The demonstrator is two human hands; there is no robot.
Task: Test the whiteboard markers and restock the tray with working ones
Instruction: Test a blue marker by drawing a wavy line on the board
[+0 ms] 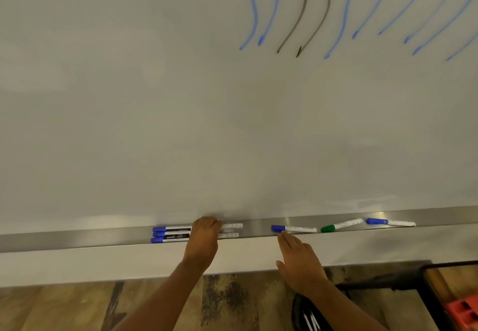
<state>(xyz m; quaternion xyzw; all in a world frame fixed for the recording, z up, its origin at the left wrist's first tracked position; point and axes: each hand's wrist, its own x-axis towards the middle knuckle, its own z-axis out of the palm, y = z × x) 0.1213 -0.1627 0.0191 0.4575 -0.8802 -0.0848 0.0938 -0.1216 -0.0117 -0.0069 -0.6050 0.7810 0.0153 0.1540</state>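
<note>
A steel marker tray (77, 238) runs along the foot of the whiteboard (181, 123). Three blue-capped markers (172, 233) lie side by side in it, and my left hand (204, 237) rests curled over their middles. To the right lie a single blue marker (293, 228), a green marker (341, 225) and another blue marker (390, 222). My right hand (300, 260) hangs just below the tray with fingers apart, its fingertips touching the single blue marker's cap end. Blue and dark test strokes (305, 12) mark the board's upper right.
Below the board is a wooden floor (64, 307). A dark container holding several pens (310, 319) sits under my right forearm. A dark frame with a red block (461, 310) stands at the lower right.
</note>
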